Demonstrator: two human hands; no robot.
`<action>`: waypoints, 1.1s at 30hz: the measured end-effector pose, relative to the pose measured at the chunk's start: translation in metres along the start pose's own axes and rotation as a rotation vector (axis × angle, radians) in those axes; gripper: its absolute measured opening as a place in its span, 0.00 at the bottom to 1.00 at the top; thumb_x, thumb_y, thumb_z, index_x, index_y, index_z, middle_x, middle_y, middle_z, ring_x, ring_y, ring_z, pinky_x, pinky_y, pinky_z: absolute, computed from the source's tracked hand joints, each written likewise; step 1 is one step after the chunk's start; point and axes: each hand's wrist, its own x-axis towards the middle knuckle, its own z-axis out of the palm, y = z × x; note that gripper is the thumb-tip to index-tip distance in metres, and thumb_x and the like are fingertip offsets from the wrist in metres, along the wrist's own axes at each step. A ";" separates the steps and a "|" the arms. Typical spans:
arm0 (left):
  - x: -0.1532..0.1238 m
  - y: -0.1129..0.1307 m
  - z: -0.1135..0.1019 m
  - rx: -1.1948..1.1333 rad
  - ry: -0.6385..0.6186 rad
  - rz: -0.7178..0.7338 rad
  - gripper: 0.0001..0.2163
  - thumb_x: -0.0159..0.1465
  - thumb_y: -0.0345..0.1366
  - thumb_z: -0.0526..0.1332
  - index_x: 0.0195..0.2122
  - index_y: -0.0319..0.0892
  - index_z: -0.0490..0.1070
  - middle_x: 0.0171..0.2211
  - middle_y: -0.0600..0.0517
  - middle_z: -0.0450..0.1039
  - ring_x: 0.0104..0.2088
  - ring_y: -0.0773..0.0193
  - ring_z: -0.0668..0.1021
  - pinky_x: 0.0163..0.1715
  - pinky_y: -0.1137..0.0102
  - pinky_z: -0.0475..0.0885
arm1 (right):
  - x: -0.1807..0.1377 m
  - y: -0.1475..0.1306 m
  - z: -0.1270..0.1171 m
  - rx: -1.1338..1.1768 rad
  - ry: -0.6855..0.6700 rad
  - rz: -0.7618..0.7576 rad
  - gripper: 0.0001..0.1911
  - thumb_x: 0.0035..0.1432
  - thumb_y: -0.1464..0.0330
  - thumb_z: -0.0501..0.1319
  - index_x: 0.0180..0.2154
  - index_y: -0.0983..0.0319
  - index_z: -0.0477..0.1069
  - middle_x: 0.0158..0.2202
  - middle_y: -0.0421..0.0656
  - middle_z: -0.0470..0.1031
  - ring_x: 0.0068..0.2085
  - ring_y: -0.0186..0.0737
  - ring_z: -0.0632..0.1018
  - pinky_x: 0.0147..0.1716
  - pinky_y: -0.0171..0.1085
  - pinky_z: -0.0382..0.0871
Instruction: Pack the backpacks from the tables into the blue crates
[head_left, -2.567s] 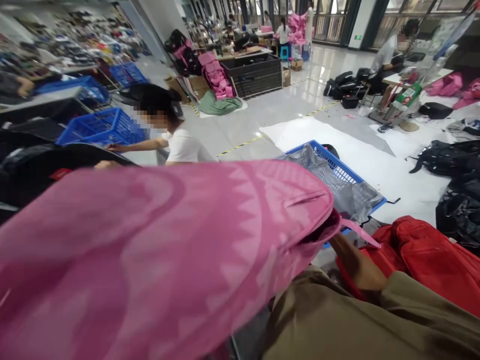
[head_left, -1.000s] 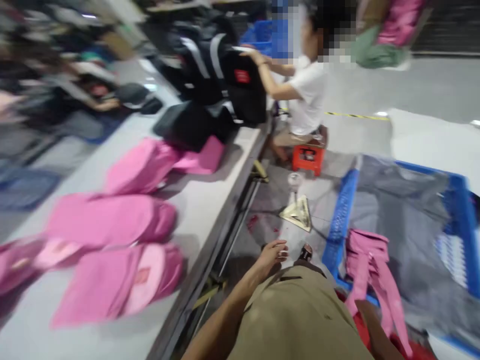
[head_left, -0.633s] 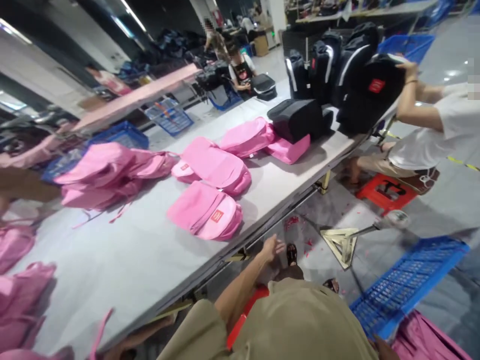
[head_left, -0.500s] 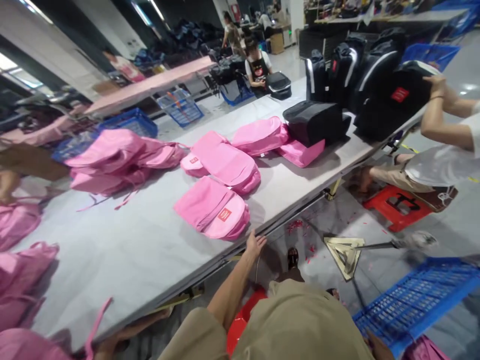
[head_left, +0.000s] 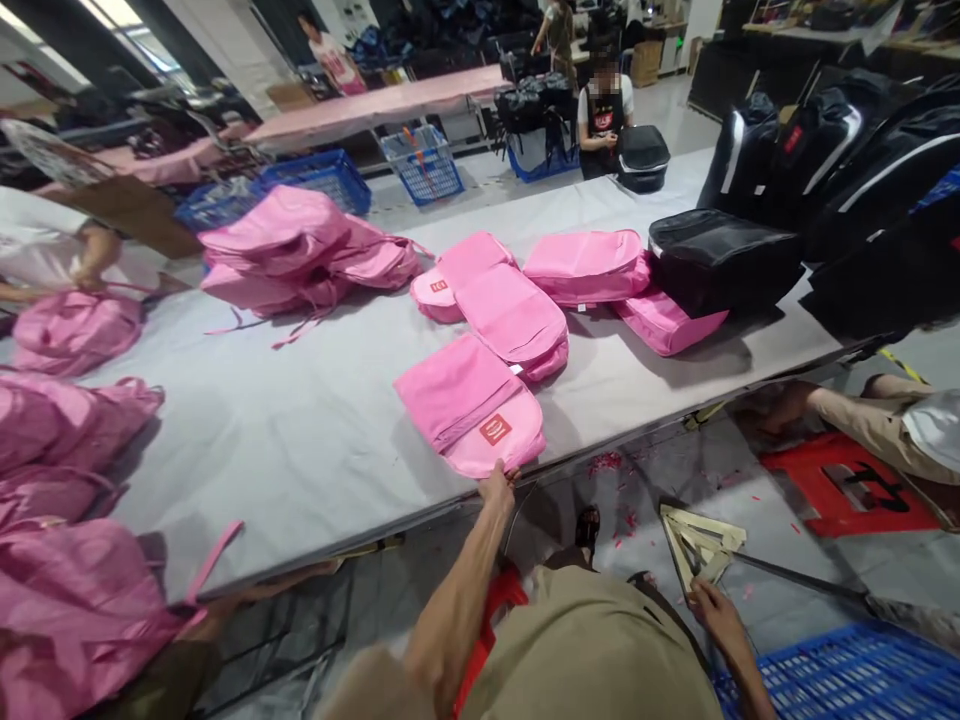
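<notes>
My left hand (head_left: 498, 484) grips the near rounded end of a pink backpack (head_left: 469, 395) at the table's front edge, its fingers closed there and partly hidden by the bag. This backpack lies flat and carries a red label. Beyond it a second pink backpack (head_left: 517, 312) lies close against it. Low on the right, my right hand (head_left: 711, 606) hangs over the floor, beside the blue crate (head_left: 855, 670). Its fingers are loosely bent and nothing shows in them.
More pink bags (head_left: 300, 250) are heaped on the white table (head_left: 300, 430). Black backpacks (head_left: 724, 260) stand and lie at the right. A yellowish triangular stand base (head_left: 701, 540) and a red stool (head_left: 847, 485) are on the floor. Co-workers sit around the table.
My left hand has gone from the table edge to the near end of the pink backpack and closed on it. My right hand has risen from beside the blue crate. The view has turned left.
</notes>
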 end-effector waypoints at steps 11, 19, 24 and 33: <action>-0.173 0.007 -0.103 -0.093 -0.222 0.403 0.23 0.55 0.46 0.81 0.39 0.45 0.69 0.18 0.65 0.70 0.12 0.66 0.72 0.13 0.73 0.68 | 0.011 -0.225 0.081 -0.537 -0.160 -1.257 0.47 0.67 0.56 0.68 0.80 0.54 0.52 0.79 0.55 0.62 0.78 0.60 0.64 0.75 0.62 0.66; -0.246 0.080 -0.057 0.046 -0.762 0.585 0.23 0.59 0.55 0.78 0.38 0.45 0.70 0.21 0.61 0.74 0.15 0.65 0.76 0.16 0.72 0.71 | -0.020 -0.289 0.073 -0.253 -0.191 -1.346 0.25 0.62 0.67 0.60 0.61 0.59 0.72 0.55 0.50 0.83 0.53 0.51 0.82 0.53 0.46 0.77; -0.227 0.090 -0.024 0.049 -0.750 0.873 0.27 0.66 0.55 0.73 0.58 0.45 0.72 0.44 0.47 0.86 0.45 0.56 0.87 0.50 0.62 0.81 | -0.012 -0.339 0.047 -0.138 0.004 -0.902 0.19 0.67 0.52 0.60 0.51 0.57 0.74 0.45 0.44 0.83 0.43 0.47 0.79 0.46 0.42 0.73; -0.193 0.007 0.035 0.578 -0.929 0.867 0.27 0.66 0.50 0.74 0.62 0.45 0.73 0.58 0.40 0.81 0.51 0.51 0.83 0.53 0.59 0.75 | 0.031 -0.394 0.018 -0.382 0.308 -0.644 0.28 0.67 0.42 0.62 0.50 0.58 0.72 0.42 0.50 0.83 0.43 0.54 0.81 0.41 0.42 0.65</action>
